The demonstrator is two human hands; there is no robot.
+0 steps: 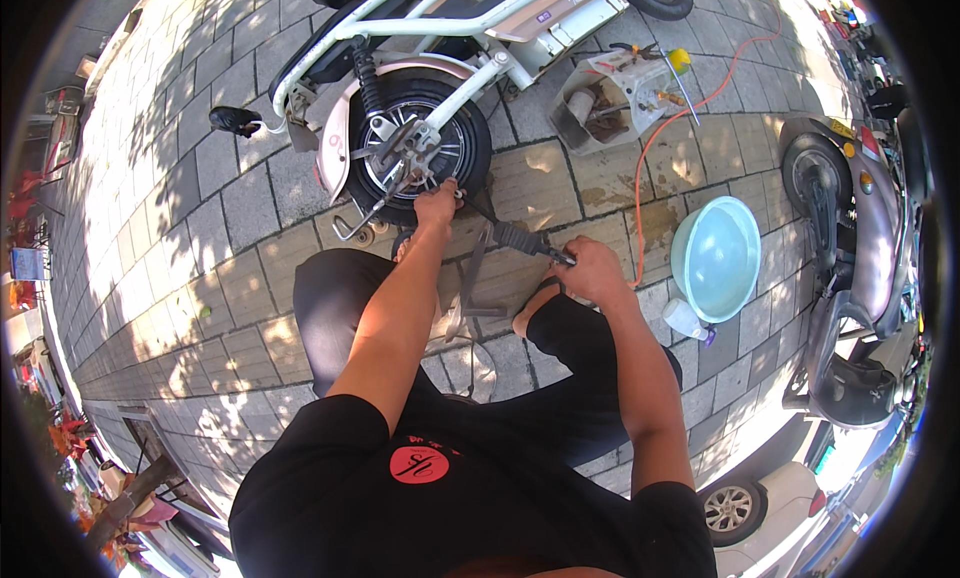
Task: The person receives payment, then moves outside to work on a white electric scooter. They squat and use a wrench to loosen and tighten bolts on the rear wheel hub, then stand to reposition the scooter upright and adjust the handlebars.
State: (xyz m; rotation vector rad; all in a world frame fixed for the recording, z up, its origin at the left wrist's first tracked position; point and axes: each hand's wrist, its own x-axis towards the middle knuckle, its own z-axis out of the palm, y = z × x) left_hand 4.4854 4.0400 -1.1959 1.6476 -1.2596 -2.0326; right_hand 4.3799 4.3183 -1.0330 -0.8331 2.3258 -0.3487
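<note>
A pale scooter [480, 18] stands with its rear wheel [465, 143] facing me, metal parts [410, 153] at the hub. My left hand [437, 200] is at the lower right of the hub, fingers closed on a small metal part too small to name. My right hand [582, 268] grips a black ribbed tool [520, 238], with a dark line running from its far end toward the wheel. A bent metal bar [365, 223] hangs left of my left hand. Flat dark strips [470, 273] lie between my feet.
A clear bin of tools [585, 118] sits beside the scooter. An orange hose [650, 148] crosses the paving. A pale blue basin [716, 258] and white bottle [682, 318] are at my right, before a parked scooter [860, 248]. A white car [770, 513] is at lower right.
</note>
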